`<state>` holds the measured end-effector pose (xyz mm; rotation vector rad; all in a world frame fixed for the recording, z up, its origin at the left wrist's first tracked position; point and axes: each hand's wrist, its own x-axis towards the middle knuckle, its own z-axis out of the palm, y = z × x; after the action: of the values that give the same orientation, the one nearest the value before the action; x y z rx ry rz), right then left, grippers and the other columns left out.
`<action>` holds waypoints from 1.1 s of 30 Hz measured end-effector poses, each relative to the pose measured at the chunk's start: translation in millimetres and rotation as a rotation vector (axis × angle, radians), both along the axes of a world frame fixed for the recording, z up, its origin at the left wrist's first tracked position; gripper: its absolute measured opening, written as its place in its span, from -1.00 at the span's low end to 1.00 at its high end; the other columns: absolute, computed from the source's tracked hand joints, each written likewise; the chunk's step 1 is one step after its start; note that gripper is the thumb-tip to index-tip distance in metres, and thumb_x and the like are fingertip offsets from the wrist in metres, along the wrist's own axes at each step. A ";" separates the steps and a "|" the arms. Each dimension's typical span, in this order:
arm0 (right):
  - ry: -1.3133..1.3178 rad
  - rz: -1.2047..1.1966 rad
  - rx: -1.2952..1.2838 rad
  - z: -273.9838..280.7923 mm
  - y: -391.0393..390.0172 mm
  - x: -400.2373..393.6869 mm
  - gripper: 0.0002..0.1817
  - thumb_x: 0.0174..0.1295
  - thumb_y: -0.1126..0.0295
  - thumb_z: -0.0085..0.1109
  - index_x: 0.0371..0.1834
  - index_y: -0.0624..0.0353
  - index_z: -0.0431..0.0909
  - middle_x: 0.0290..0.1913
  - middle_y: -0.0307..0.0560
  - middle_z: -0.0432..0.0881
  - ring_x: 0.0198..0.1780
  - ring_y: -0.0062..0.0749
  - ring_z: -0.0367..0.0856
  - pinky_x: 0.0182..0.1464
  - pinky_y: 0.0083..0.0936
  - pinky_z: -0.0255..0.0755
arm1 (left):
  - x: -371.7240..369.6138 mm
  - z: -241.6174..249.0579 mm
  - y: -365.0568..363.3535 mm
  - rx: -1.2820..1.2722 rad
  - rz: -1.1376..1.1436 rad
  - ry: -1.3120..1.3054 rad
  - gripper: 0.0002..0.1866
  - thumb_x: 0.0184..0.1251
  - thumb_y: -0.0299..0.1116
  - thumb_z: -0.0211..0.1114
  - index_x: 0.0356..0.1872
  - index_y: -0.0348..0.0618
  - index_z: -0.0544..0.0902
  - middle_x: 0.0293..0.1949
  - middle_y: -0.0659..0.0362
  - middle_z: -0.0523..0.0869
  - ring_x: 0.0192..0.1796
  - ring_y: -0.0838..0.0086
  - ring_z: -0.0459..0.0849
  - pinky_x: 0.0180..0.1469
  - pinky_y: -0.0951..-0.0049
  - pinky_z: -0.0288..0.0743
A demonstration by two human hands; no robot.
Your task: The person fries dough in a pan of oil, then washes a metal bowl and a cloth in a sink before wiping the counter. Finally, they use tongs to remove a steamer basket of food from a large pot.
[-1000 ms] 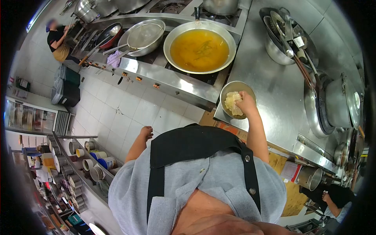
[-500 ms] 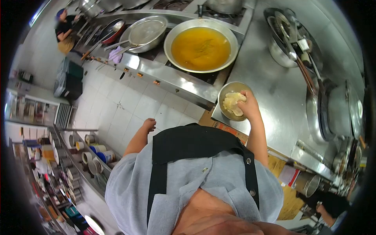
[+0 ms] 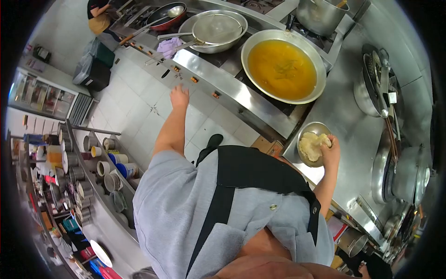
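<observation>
My right hand (image 3: 331, 152) is at the right side of a small metal bowl (image 3: 304, 162) on the steel counter's corner. Its fingers close on the edge of a pale, batter-coated piece of food (image 3: 312, 145) in the bowl. Away from my body, my left hand (image 3: 180, 96) reaches forward over the floor, holding nothing, fingers partly spread. It is nearest to the knobs on the stove's front. Beyond the bowl, a wide pan of orange-yellow oil (image 3: 283, 65) sits on the stove, with a few dark green strands in its middle.
Left of the oil pan are a metal pan with a round strainer (image 3: 218, 28), a lilac cloth (image 3: 169, 47) and a red wok (image 3: 166, 16) with a ladle. A stockpot (image 3: 320, 16) stands behind. Utensils fill a basin (image 3: 367, 93) at right. Another person (image 3: 97, 16) stands far left.
My left hand has stretched forward towards the stove. My body and view have turned, so the stove and bowl sit further right. My right hand stays at the food in the bowl.
</observation>
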<state>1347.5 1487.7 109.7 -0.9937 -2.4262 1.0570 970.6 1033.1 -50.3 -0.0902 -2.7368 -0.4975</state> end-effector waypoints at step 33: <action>0.125 -0.622 0.035 10.1 -58.4 -19.5 -0.68 -0.05 0.53 0.11 -0.15 0.30 0.49 -0.24 -0.09 0.58 -0.21 -0.44 0.53 -0.09 -0.55 0.39 | -101.7 -7.2 39.6 -0.088 -0.828 0.061 -0.57 0.12 -0.18 0.24 0.00 -0.14 0.49 0.17 -0.11 0.37 0.25 -0.08 0.23 0.29 0.05 0.10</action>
<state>1328.0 1429.3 119.7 -1.4811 -1.8291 0.8135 868.8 1072.8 -57.5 -1.2606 -2.5543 -0.5559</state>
